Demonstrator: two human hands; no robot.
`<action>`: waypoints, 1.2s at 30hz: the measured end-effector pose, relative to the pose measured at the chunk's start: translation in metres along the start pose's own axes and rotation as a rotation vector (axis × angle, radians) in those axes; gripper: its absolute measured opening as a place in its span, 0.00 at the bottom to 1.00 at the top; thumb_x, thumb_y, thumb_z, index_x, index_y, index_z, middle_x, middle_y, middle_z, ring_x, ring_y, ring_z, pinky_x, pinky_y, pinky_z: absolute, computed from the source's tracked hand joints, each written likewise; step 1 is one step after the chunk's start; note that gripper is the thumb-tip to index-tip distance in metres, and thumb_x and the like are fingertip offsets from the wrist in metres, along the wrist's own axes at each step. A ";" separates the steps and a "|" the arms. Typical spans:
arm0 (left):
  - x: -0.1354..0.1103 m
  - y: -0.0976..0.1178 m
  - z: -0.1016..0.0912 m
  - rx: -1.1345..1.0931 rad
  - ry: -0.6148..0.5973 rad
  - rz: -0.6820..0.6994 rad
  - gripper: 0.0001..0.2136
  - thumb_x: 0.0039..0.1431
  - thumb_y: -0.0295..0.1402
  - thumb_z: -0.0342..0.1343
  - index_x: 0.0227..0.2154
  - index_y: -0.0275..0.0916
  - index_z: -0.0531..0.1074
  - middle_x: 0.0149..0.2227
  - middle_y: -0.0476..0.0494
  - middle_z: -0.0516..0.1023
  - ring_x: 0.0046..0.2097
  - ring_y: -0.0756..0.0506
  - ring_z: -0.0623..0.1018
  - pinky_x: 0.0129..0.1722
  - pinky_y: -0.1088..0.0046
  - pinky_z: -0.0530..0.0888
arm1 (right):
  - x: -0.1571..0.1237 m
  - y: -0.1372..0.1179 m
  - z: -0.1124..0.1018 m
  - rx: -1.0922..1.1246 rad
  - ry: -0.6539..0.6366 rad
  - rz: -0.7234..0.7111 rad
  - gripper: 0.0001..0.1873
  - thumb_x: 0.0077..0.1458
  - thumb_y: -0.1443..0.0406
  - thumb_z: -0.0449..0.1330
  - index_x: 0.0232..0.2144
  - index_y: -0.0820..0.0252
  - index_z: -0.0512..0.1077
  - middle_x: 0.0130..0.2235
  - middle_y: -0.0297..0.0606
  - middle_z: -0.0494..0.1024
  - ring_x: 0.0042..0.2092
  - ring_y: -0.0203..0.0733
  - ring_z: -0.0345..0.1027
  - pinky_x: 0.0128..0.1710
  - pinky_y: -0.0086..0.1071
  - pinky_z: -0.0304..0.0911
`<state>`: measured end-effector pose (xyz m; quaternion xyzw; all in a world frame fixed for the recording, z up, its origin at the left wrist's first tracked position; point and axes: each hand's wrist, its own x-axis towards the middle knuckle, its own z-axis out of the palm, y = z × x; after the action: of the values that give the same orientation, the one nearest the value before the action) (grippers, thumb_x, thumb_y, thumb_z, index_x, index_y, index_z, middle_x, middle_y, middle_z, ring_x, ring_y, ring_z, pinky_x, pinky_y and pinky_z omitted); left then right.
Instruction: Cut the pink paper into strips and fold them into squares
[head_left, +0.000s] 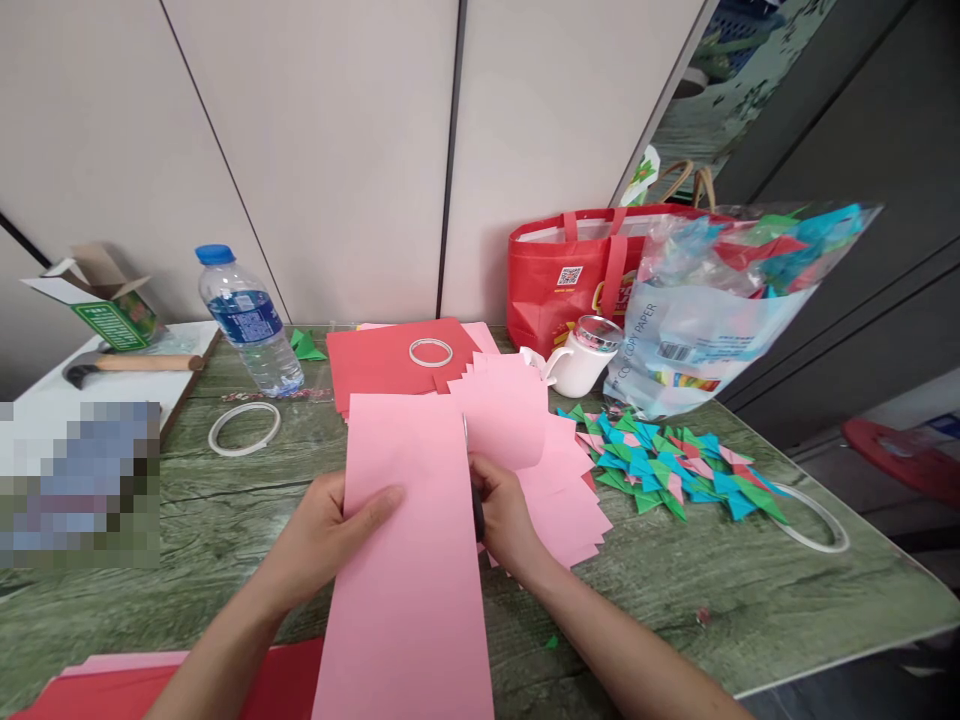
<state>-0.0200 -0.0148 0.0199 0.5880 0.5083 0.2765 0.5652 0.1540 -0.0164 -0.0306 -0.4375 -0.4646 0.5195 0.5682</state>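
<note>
Underneath it all, a green wood-grain table (225, 520). At the centre and running down to 6 o'clock, a long pink sheet (412, 580), lifted off the surface and split partway up its right side. At 1 o'clock from it, a red bag (555, 280) against the wall; at 2 o'clock, a clear plastic bag (712, 310) stuffed with coloured paper. At 12 o'clock, flat red paper (382, 365) with a tape ring (430, 351) on top. At 3 o'clock, a fanned stack of pink squares (570, 490), then a heap of folded pieces (667, 465) in blue, green and pink. At 10 o'clock, a water bottle (251, 320); just right of the red paper, a white mug (581, 365).

Left hand (330, 530) clamped on the sheet's left edge, thumb on top, fingers hidden beneath. Right hand (510, 520) wrapped round the dark handle of the scissors (477, 512), blade thin and nearly edge-on inside the slit — open or closed, impossible to tell. Freed strip (502, 415) curling away toward 1 o'clock.

Likely risks: a crooked cut, from only one edge being pinched and the far end sagging; a tear instead of a clean line, from the curling strip dragging on the blade; a nicked thumb — close to the cutting line.
</note>
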 end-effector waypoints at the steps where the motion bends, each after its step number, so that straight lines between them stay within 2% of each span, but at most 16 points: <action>1: 0.000 0.001 0.000 0.011 -0.004 0.004 0.15 0.49 0.44 0.55 0.22 0.34 0.71 0.21 0.48 0.73 0.21 0.50 0.71 0.17 0.80 0.66 | 0.000 0.000 0.000 0.005 -0.002 -0.014 0.05 0.35 0.70 0.59 0.22 0.61 0.67 0.23 0.30 0.72 0.26 0.36 0.64 0.25 0.27 0.60; 7: -0.001 0.001 0.001 0.031 -0.035 0.000 0.14 0.49 0.43 0.55 0.24 0.35 0.72 0.21 0.48 0.74 0.22 0.50 0.72 0.18 0.79 0.67 | 0.001 -0.001 -0.002 -0.008 0.019 -0.052 0.09 0.36 0.70 0.60 0.26 0.62 0.69 0.25 0.32 0.73 0.28 0.37 0.65 0.27 0.27 0.61; 31: -0.002 0.002 0.001 0.005 -0.069 -0.006 0.13 0.50 0.42 0.55 0.24 0.36 0.73 0.22 0.48 0.75 0.23 0.50 0.73 0.19 0.80 0.68 | 0.000 -0.002 -0.002 -0.108 0.052 -0.068 0.03 0.38 0.69 0.58 0.22 0.62 0.68 0.21 0.29 0.72 0.24 0.34 0.62 0.21 0.25 0.57; 36: -0.001 0.002 0.002 -0.004 -0.072 -0.012 0.13 0.50 0.42 0.54 0.24 0.36 0.73 0.23 0.48 0.75 0.23 0.50 0.73 0.19 0.80 0.68 | 0.000 0.000 -0.002 -0.071 0.043 -0.049 0.04 0.38 0.68 0.58 0.23 0.62 0.68 0.22 0.30 0.73 0.24 0.35 0.63 0.22 0.26 0.59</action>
<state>-0.0184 -0.0163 0.0221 0.5935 0.4905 0.2527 0.5859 0.1559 -0.0161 -0.0308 -0.4571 -0.4810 0.4792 0.5746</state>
